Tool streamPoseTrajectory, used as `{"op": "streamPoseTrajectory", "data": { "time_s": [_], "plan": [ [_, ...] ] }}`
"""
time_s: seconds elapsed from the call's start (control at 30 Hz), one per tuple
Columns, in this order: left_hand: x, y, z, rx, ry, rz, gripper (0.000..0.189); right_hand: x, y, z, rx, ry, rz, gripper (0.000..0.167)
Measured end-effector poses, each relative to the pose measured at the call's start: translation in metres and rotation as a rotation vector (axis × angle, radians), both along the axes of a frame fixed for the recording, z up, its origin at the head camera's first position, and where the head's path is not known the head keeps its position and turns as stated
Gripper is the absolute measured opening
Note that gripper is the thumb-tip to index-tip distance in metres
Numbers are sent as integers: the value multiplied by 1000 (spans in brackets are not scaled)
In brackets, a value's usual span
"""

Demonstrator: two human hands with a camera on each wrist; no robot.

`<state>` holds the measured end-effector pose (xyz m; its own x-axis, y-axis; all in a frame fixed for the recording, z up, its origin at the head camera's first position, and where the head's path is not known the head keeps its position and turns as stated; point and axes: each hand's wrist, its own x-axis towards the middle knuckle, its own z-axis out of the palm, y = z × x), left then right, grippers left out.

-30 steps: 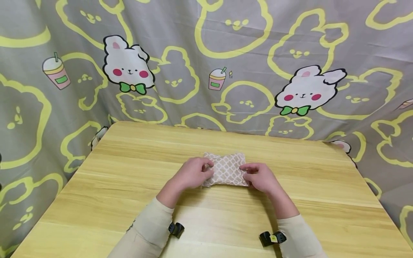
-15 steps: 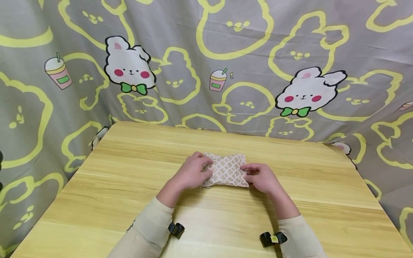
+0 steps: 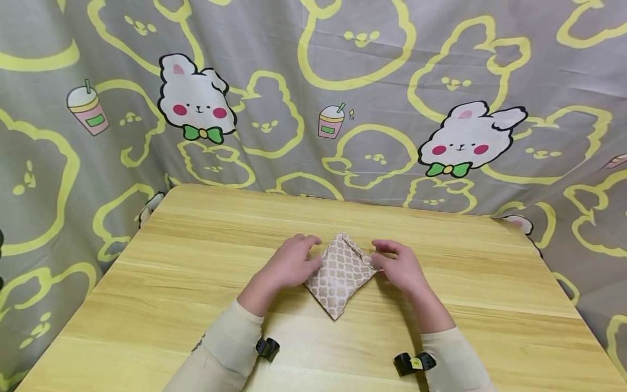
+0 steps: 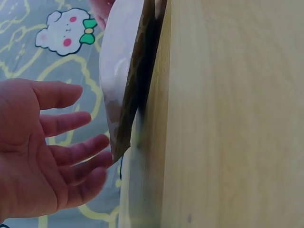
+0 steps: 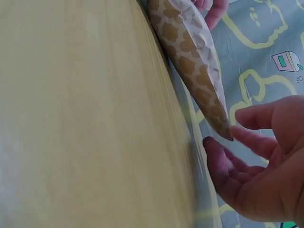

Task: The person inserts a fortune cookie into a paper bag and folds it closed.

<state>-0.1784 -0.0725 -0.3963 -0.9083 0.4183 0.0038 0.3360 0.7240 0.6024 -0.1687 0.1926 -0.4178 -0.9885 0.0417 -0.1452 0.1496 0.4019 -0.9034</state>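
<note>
A puffy beige packet (image 3: 338, 272) with a white lattice pattern lies turned like a diamond on the wooden table, one corner towards the person. A fold or loose edge shows along its upper right side. My left hand (image 3: 289, 262) is at the packet's left corner, fingers spread; in the left wrist view the fingertips of that hand (image 4: 52, 152) are close to or touching the packet's tip (image 4: 118, 128). On the other side, my right hand (image 3: 399, 264) has its thumb by the right corner. The right wrist view shows loosely bent fingers (image 5: 256, 142) around the packet's tip (image 5: 216, 114), without a clear pinch.
The wooden table (image 3: 196, 234) has its far edge along a grey curtain (image 3: 274, 43) printed with yellow outlines and white rabbits. Black wrist cameras (image 3: 268, 349) sit at both cream sleeves (image 3: 220, 340).
The packet has turned from lying crosswise to a diamond position, a corner now pointing at the person. Both hands have loosened from its short ends, and their fingers have spread.
</note>
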Motion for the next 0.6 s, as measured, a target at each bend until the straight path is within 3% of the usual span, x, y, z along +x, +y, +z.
{"op": "streamPoseTrajectory", "data": {
  "time_s": [0.2, 0.4, 0.53, 0.6],
  "plan": [
    [1, 1, 1, 37, -84, -41, 47, 0, -1, 0, -10, -42, 10, 48],
    [2, 0, 0, 81, -154, -24, 55, -3, -1, -1, -126, -50, 28, 56],
    [2, 1, -1, 88, -161, -10, 62, -3, -2, -3, -146, -57, 62, 57],
    [1, 2, -3, 82, -153, -20, 52, -2, -3, -2, -142, -54, 83, 60]
  ]
}}
